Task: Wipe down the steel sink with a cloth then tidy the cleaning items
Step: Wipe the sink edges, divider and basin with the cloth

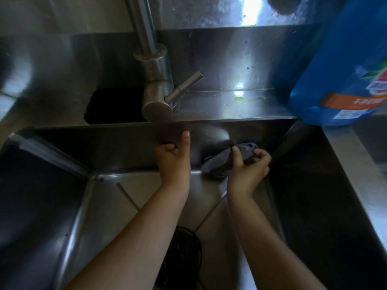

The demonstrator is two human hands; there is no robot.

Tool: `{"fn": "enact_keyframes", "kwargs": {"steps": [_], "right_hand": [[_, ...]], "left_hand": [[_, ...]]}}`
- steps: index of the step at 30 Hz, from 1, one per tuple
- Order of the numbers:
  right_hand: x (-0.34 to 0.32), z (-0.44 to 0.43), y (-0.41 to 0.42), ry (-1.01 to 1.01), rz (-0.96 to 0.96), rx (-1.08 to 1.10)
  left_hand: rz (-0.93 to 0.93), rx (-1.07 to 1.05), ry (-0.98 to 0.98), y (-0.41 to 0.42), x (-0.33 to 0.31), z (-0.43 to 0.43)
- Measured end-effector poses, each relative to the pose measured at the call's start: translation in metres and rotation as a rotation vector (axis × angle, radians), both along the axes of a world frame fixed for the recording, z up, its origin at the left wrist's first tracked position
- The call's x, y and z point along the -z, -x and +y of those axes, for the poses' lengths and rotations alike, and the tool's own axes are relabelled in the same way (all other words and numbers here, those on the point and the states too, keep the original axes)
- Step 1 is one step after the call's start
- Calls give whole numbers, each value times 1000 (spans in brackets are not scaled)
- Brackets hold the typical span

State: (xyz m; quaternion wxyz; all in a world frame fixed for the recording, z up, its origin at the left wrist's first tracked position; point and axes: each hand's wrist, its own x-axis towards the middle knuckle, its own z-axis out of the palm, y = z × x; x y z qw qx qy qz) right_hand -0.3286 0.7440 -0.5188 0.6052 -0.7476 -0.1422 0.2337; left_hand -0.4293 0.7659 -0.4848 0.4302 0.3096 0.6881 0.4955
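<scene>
Both my hands are down inside the steel sink [117,191], near its back wall. My right hand [249,166] grips a grey cloth [217,162] and holds it against the back wall close to the sink floor. My left hand [173,155] is beside it to the left, fingers curled into a fist with the thumb pointing up, holding nothing that I can see. A small gap separates the two hands.
A steel faucet [155,80] with a lever handle [184,86] stands on the ledge above my hands. A large blue detergent bottle [343,65] sits on the ledge at the right. A dark drain strainer [184,256] lies on the sink floor between my forearms. A black opening [113,105] is left of the faucet.
</scene>
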Motion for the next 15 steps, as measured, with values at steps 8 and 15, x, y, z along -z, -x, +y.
{"fn": "enact_keyframes", "kwargs": {"steps": [8,15], "right_hand": [[30,-2,-12,131,57,13],[0,-15,-19,-9,166,16]], "left_hand": [[33,16,13,-4,-5,-3],[96,44,-79,-8,-12,-8]]}}
